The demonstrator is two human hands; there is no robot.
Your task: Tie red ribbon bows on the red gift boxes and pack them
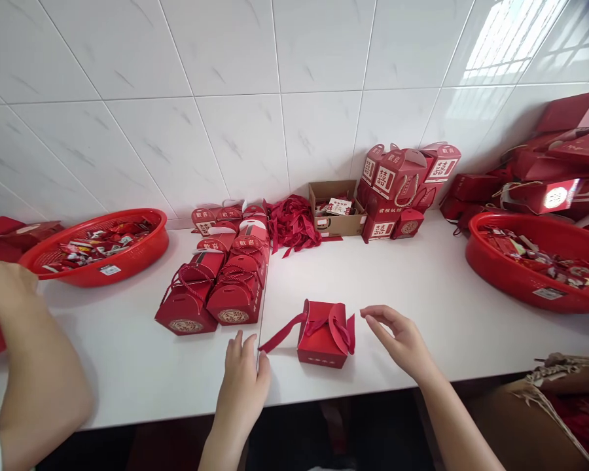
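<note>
Your small red box (318, 344) sits by the near edge of the worktop (397, 278), between your two hands and clear of the fingers on both sides. Your left hand (244, 386) is left of it, thumb apart from the fingers; the loose tail of the ribbon (283, 331) reaches toward that thumb, though you cannot tell whether they touch. Your right hand (397, 337), just right of the box, curves its fingers close to the thumb, a slight gap between.
</note>
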